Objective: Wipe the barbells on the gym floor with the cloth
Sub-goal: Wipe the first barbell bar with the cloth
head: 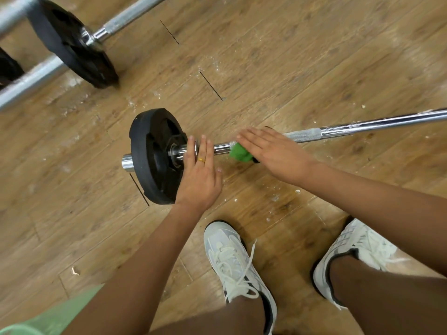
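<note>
Head view: cloth (pixel 238 153) under right grip (pixel 273 153)

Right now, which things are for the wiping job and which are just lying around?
For the job: cloth, near barbell, far barbells, left hand, right hand.
Just lying about: white crumbs on the floor.

Left hand (pixel 198 175) is out front, palm down, fingers straight and close together, pointing away. Right hand (pixel 273 153) lies flat too, fingers straight, angled across toward the left. Left forearm (pixel 135 262) and right forearm (pixel 375 201) are bare, stretched forward.
</note>
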A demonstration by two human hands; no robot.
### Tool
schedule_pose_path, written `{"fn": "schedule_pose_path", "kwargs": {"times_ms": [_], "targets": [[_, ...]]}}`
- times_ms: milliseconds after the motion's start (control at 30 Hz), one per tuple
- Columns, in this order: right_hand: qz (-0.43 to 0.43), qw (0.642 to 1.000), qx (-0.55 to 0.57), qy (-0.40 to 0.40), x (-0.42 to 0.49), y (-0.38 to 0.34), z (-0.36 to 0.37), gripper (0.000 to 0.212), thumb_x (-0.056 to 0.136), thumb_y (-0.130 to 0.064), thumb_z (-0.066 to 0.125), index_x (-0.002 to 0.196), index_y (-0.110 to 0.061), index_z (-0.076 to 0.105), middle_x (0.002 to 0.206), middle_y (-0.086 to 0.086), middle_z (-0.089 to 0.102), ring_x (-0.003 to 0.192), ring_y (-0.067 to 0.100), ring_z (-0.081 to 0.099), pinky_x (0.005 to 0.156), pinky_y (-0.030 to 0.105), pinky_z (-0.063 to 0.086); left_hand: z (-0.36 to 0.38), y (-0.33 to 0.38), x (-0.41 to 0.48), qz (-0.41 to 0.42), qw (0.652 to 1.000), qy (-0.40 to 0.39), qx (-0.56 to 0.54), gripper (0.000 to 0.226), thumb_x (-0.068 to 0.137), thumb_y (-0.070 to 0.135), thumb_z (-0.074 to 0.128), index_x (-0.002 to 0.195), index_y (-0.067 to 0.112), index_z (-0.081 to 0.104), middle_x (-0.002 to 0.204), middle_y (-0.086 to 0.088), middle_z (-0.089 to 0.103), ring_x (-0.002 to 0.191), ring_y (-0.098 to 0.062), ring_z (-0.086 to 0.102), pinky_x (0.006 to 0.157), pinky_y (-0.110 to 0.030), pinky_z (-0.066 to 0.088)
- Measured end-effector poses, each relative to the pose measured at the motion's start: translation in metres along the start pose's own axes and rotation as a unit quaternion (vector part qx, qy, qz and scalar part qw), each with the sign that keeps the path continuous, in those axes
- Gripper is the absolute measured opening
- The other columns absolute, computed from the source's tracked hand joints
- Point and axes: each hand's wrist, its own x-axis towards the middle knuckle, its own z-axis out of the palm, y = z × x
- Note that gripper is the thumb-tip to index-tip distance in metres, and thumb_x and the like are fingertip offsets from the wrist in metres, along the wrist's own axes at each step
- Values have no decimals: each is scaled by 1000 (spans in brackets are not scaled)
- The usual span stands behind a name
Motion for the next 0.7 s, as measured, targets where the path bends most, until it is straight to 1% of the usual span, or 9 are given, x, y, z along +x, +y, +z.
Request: {"fn": "schedule_pose_path", "kwargs": {"times_ms": [100,167,233,367,433,500,600,633,700], "targets": [[38,999,19,-21,-16,0,-3,72,88,4,32,159,-6,19,165,14,22,152,28,23,125,43,16,2,3,-13,-2,1000,11,28,68,103,36,31,158,-1,15,167,-17,10,154,-36,-10,126,-49,1],[38,997,23,-68,-11,-5,-7,72,93,2,34,160,-8,10,167,11,12,155,25,11,126,39,10,1,6,-18,-9,1000,24,3,65,104,32,33,159,0,15,168,-15,8,155,-32,-4,126,-47,4],[17,996,23,-83,0,-9,-5,70,96,0,37,160,-7,8,167,14,12,155,26,9,126,38,10,-2,8,-18,-29,998,31,-41,63,106,29,35,160,2,13,169,-13,4,156,-25,-3,126,-43,4],[-34,998,42,-41,-3,-10,6,66,89,-1,25,155,-2,28,157,21,36,148,35,32,121,45,25,3,5,-19,-12,999,32,-10,60,107,28,32,159,2,16,168,-14,9,156,-27,-1,125,-44,5],[-17,999,41,-20,-20,-5,10,61,91,-4,32,152,-5,38,154,18,42,145,34,38,119,49,30,9,5,-25,3,999,26,30,61,105,30,29,158,1,19,167,-15,17,156,-32,-1,126,-48,8],[16,1000,2,-2,-35,-5,13,59,96,-17,45,154,-14,37,158,12,39,147,31,34,120,53,24,13,7,-31,1,999,24,31,61,104,29,28,157,0,21,166,-16,21,155,-35,-1,125,-50,11],[50,997,-55,-31,-36,-19,13,69,98,-57,37,155,-19,34,159,12,36,146,34,34,116,64,21,17,12,-37,-4,999,32,20,61,103,26,31,156,-3,24,164,-18,23,155,-37,1,124,-53,14],[60,996,-58,-42,-33,-24,13,73,96,-63,39,154,-19,35,158,13,37,143,37,38,113,66,26,18,14,-39,-4,999,34,21,61,102,26,33,156,-4,24,164,-19,24,155,-37,2,124,-53,14],[57,996,-56,-37,-25,-29,15,69,94,-54,56,151,-18,39,153,15,45,131,39,51,103,62,40,18,16,-44,-6,999,33,27,63,102,26,35,156,-4,23,164,-19,22,155,-37,1,125,-52,12]]}}
